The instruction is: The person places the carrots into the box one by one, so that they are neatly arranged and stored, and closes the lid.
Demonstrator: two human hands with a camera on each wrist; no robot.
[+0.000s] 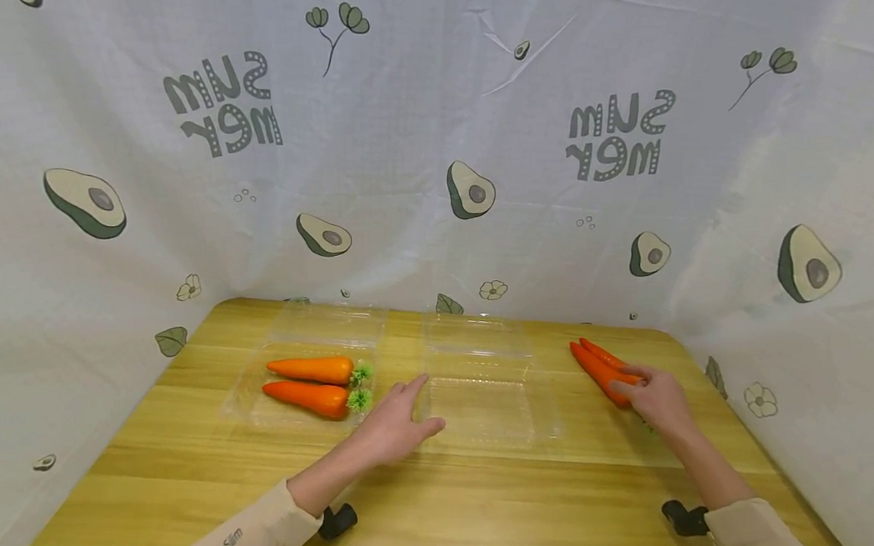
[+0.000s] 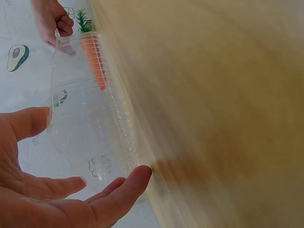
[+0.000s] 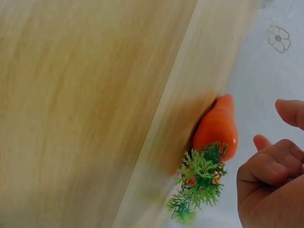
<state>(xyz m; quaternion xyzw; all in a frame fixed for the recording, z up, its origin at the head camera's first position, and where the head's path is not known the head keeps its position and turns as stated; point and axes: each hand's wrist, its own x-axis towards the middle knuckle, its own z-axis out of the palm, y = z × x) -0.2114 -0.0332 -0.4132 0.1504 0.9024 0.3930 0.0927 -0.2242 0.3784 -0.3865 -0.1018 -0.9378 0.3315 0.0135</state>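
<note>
My left hand (image 1: 394,426) is at the left edge of the clear plastic clamshell box (image 1: 490,407), thumb and fingers spread apart. In the left wrist view its fingertips (image 2: 141,176) are right by the box's side. My right hand (image 1: 658,397) hovers over two orange carrots (image 1: 601,371) lying side by side on the right of the table. Seen from the right wrist, the carrot (image 3: 216,130) with its leafy green top (image 3: 204,171) lies apart from the thumb and fingers, and nothing is between them.
Left of the middle box, a second open clear clamshell box (image 1: 245,402) holds two carrots (image 1: 309,398) with green tops. Both lids lean back toward the printed curtain (image 1: 399,142) behind the wooden table (image 1: 451,506). The curtain also hangs along both sides.
</note>
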